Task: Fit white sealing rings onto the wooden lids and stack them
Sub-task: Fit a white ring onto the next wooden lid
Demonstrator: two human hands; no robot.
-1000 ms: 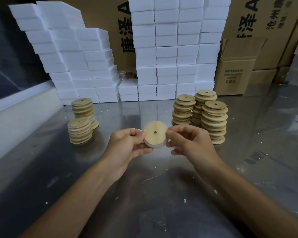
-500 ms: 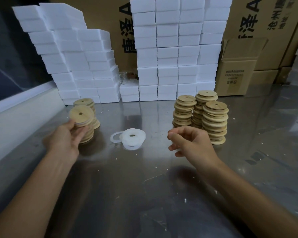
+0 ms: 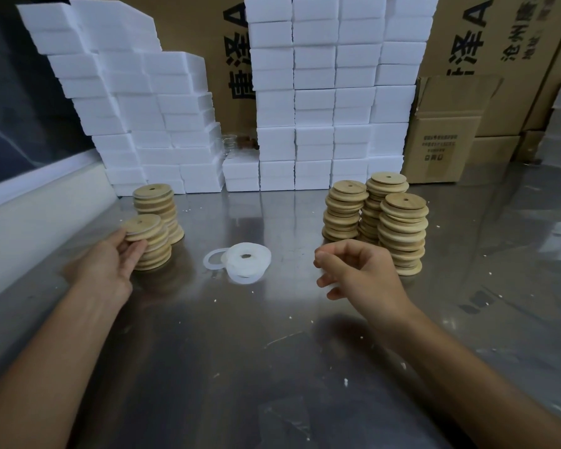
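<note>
My left hand [image 3: 112, 260] grips a round wooden lid [image 3: 142, 225] with a white ring on its edge, resting it on top of the near left stack of ringed lids [image 3: 154, 254]. A second ringed stack [image 3: 157, 205] stands just behind. A small pile of white sealing rings [image 3: 245, 262] lies mid-table, one ring loose at its left. Three stacks of bare wooden lids [image 3: 402, 234] stand at the right. My right hand [image 3: 360, 273] hovers in front of them with fingers curled and nothing in it.
The steel table [image 3: 272, 351] carries small white crumbs. White foam blocks [image 3: 314, 92] are piled along the back, with cardboard boxes [image 3: 441, 131] behind and to the right. A white ledge [image 3: 30, 205] borders the left side.
The lid held between both hands a second ago went left in my left hand and now sits on the near left stack. My right hand let go and stayed at the right.
</note>
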